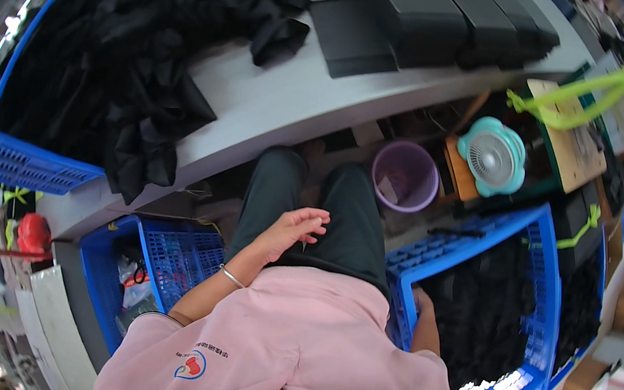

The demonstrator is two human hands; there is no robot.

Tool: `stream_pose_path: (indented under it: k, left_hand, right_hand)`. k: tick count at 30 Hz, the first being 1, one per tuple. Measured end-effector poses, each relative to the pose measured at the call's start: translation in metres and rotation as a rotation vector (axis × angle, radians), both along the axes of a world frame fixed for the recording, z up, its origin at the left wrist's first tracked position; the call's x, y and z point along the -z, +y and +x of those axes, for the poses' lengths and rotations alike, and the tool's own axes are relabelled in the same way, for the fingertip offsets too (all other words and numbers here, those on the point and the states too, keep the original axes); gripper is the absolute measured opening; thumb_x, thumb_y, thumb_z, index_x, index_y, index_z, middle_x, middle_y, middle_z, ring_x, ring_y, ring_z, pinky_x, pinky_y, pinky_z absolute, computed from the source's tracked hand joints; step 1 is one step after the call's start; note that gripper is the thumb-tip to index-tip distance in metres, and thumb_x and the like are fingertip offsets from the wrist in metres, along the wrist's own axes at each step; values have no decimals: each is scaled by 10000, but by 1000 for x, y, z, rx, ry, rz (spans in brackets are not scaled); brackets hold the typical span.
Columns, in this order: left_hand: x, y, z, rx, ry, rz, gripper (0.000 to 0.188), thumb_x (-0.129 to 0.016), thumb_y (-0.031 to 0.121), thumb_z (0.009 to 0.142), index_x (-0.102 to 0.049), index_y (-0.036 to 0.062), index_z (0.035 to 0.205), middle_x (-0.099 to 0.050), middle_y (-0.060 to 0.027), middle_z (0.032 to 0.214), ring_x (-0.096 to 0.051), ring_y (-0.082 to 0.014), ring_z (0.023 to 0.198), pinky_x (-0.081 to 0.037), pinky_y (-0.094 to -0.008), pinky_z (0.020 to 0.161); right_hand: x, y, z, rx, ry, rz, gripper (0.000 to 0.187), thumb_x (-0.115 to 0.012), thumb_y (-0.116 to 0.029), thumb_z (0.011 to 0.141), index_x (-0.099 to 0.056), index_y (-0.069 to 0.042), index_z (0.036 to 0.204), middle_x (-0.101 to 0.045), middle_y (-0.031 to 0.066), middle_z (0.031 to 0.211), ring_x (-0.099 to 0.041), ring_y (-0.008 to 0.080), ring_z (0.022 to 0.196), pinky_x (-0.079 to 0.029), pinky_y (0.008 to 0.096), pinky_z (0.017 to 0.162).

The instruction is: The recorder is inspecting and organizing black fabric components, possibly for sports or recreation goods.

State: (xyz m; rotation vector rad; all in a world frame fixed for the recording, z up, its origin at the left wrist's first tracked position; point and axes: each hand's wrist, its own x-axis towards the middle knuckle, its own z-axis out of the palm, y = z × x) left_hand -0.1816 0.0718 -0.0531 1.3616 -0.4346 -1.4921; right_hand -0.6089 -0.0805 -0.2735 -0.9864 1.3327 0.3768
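My left hand [292, 234] is held over my lap, its fingers loosely stretched and apart, with nothing visible in it. A silver bangle [232, 276] circles that wrist. On my right side, my right hand [423, 298] is at the near inner edge of a blue plastic crate [547, 284]. Its fingers are mostly hidden, so I cannot tell whether it grips the rim or anything else. Dark folded fabric pieces [480, 306] fill this crate, close beside that hand.
Ahead stands a pale table [254, 99] bearing heaped black fabric [186, 10] and stacked black panels [416, 18]. A purple bin [405, 176] and a turquoise fan [491, 158] are beyond my knees. Another blue crate [184, 253] sits to my left; one [37, 164] is at the table's left end.
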Motion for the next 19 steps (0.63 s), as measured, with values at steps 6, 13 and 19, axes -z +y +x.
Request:
stream_pose_path:
  k: [6, 13, 19]
  left_hand:
    - [-21, -28, 46, -198, -295, -286, 292, -640, 157, 975, -659, 30, 1237, -613, -65, 1287, -604, -119, 1109, -507, -264, 881]
    - [-51, -120, 192, -454, -1451, -407, 310, -674, 219, 917, -707, 119, 1208, -428, -230, 1507, -330, -362, 1445, -294, -444, 1162]
    - [-37, -185, 276, -454, -1155, -263, 261, -733, 133, 833, -748, 85, 1089, -547, -143, 1432, -368, -328, 1430, -305, -414, 1159]
  right_hand:
    - [-17, -22, 22, 56, 358, -95, 476, -630, -287, 911, -548, -136, 1355, -656, 257, 1165, -707, 375, 915, -576, 469, 774]
    - [-108, -29, 21, -443, 800, -971, 269, -652, -300, 918, -701, -36, 922, -718, 208, 948, -706, 408, 868, -577, 471, 717]
    - [-218, -55, 141, -409, 518, -1488, 230, -612, -319, 955, -667, -96, 966, -718, 143, 808, -703, 406, 749, -563, 490, 646]
